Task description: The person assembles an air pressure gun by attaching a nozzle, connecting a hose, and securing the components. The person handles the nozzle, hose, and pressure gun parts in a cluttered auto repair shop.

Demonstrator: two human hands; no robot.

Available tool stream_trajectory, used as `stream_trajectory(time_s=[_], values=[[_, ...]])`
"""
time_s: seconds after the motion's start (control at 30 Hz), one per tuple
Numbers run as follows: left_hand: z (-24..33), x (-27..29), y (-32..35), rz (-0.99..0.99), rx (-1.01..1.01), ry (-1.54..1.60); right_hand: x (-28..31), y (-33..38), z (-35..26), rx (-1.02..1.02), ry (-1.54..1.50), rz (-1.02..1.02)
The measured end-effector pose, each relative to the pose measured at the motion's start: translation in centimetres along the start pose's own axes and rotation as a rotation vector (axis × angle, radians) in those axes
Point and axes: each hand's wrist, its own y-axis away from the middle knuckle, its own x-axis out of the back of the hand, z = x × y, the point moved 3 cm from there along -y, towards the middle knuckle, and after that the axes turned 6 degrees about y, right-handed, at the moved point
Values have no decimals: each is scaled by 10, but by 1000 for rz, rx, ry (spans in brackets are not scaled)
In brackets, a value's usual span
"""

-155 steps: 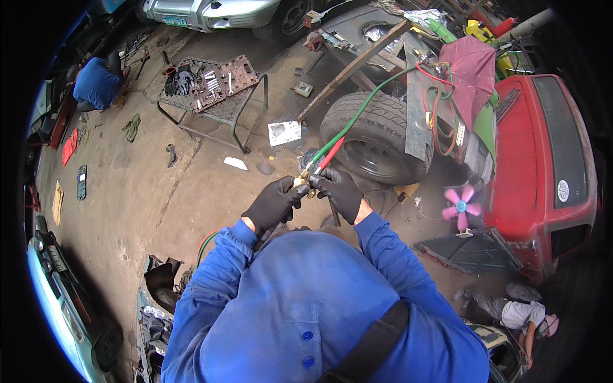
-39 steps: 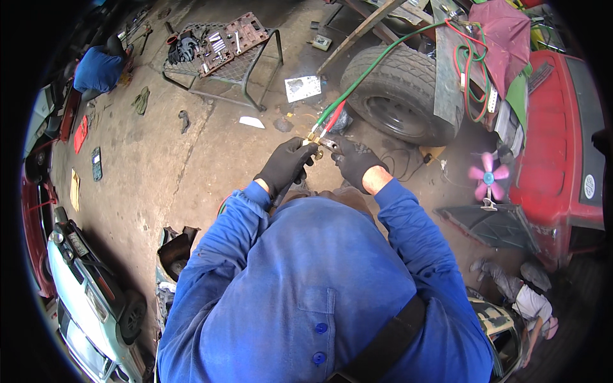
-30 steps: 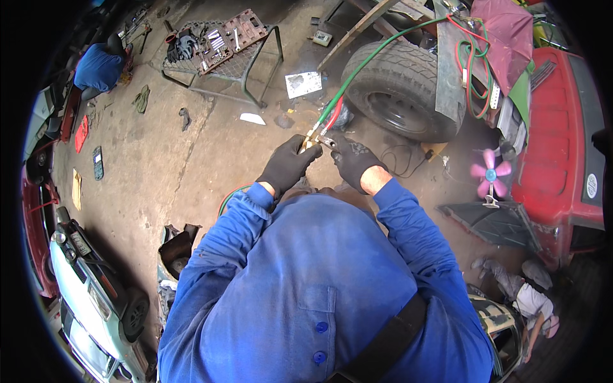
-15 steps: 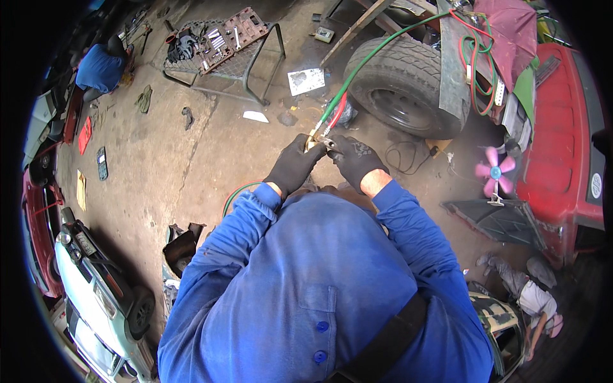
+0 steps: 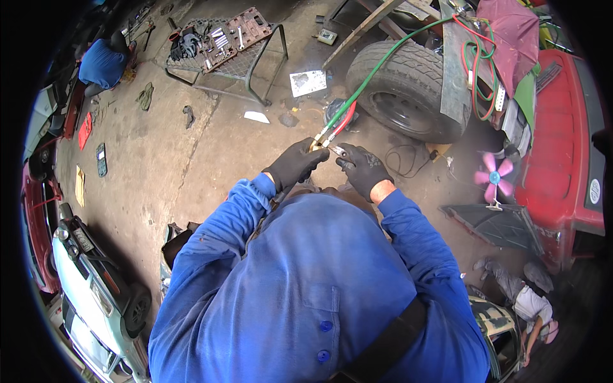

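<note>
My left hand point(image 5: 292, 164), in a black glove, is closed around a brass fitting point(image 5: 316, 146), likely part of a gas torch. A green hose point(image 5: 359, 91) and a red hose point(image 5: 346, 119) join there side by side through metal connectors. Gloved as well, my right hand point(image 5: 367, 171) grips small metal pliers point(image 5: 338, 152). Their jaws point left, close to the connector of the red hose; whether they touch it I cannot tell. Most of the fitting below the connectors is hidden by my left fingers.
A large tyre point(image 5: 408, 89) lies ahead to the right. Beyond it, the hoses hang over a metal panel point(image 5: 454, 70). A metal-framed stand point(image 5: 255, 67) carries a socket set point(image 5: 246, 32). A pink fan point(image 5: 494, 177) is at right. Other people work at far left and lower right.
My right hand has drawn slightly right and down with the pliers, away from my left hand. The hoses' ends and the fitting have shifted a little.
</note>
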Motion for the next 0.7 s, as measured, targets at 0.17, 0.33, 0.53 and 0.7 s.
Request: stream_trajectory(time_s=[0.17, 0.33, 0.53, 0.7], values=[[-8, 26, -8, 173, -4, -606, 24, 19, 15, -190, 113, -139], [-2, 25, -5, 216, 20, -801, 30, 1, -22, -139, 110, -215], [3, 6, 0, 213, 2, -834, 20, -27, -49, -181, 198, -330], [-5, 7, -4, 220, -21, -892, 21, -40, -60, -110, 301, -336]])
